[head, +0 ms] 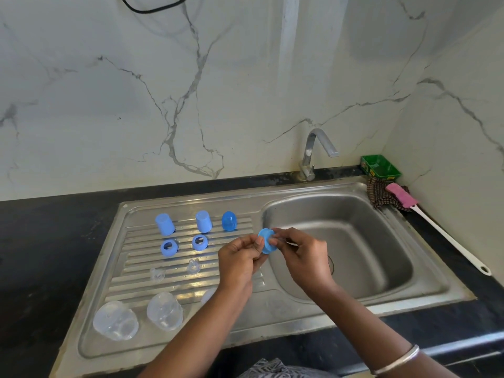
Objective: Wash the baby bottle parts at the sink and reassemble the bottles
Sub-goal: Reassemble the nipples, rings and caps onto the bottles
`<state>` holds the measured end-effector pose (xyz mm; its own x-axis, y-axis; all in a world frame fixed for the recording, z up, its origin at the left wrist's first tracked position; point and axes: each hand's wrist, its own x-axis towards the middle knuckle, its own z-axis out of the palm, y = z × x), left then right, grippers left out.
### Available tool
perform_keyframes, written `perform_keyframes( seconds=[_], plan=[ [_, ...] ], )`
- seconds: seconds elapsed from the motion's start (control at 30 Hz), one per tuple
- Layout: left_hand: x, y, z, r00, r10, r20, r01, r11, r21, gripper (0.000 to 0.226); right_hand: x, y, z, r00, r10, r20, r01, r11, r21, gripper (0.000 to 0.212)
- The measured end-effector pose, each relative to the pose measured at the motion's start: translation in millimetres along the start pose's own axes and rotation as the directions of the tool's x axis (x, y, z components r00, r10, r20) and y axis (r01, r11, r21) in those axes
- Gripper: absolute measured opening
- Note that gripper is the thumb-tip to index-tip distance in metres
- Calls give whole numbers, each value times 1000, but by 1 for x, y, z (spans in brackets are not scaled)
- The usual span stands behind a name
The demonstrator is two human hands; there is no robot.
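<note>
1. Holding a blue ring (266,241) between both hands, I see it raised over the seam where the drainboard (141,347) meets the basin (381,268).
2. My left hand (240,261) grips the ring's near-left side, with the thumb curled on its face; my right hand (302,255) pinches its right edge with thumb and fingertips.
3. Left of the hands on the drainboard stand two pale blue caps (165,223), a darker blue dome (229,220), two more rings (169,247), two clear teats (157,274) and, nearest me, two clear bottles (116,320) upside down; a third clear piece shows partly behind my left wrist.
4. All of those parts lie well apart from the hands.
5. Behind the basin stands the tap (313,151); a brush (436,227), a cloth (381,196) and a green tray (380,166) sit at the far right corner by the wall.
6. Dark table (41,241) borders the sink on the left and front.
</note>
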<state>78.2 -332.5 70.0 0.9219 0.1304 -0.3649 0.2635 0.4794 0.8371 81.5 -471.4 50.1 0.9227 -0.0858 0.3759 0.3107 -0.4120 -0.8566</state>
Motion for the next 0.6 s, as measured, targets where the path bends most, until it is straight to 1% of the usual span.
perform_keyframes(
  seconds=[0.07, 0.13, 0.17, 0.23, 0.3, 0.33, 0.37, 0.43, 0.47, 0.5, 0.6],
  plan=[
    [-1, 1, 2, 999, -39, -18, 39, 999, -20, 12, -2, 1, 1, 997, -71, -20, 68, 992, -110, 10],
    [1, 1, 1, 998, -64, -20, 64, 998, -10, 17, -4, 1, 1, 992, -120, -41, 112, 980, -162, 9],
    [1, 3, 1, 997, -77, -8, 77, 997, 10, 16, -5, 1, 0, 986, -159, -52, 147, 972, -184, 11],
    [3, 8, -1, 992, -116, 47, 113, 991, 67, 4, -5, 0, -1, 958, -284, -48, 264, 932, -248, 15],
    [5, 13, -4, 985, -146, 87, 137, 985, 107, 13, -3, -1, -4, 913, -407, -1, 391, 877, -278, 16],
    [8, 15, -5, 985, -147, 94, 134, 983, 124, 16, -2, -1, -5, 901, -434, 16, 421, 862, -283, 16],
    [7, 17, -5, 985, -142, 98, 128, 982, 137, 16, -1, -1, -5, 905, -425, 13, 412, 870, -270, 18],
    [8, 17, -4, 986, -135, 96, 118, 980, 158, 16, 0, -4, -6, 956, -292, -34, 282, 942, -181, 26],
    [8, 16, -2, 988, -132, 82, 118, 981, 155, 14, 0, -4, -6, 970, -241, -38, 233, 963, -138, 26],
    [8, 15, -1, 989, -131, 64, 121, 982, 146, 13, 1, -4, -5, 974, -223, -32, 218, 970, -111, 25],
    [8, 11, 2, 987, -157, 38, 152, 981, 119, 14, -1, -6, -2, 973, -231, -27, 225, 963, -147, 17]
  ],
)
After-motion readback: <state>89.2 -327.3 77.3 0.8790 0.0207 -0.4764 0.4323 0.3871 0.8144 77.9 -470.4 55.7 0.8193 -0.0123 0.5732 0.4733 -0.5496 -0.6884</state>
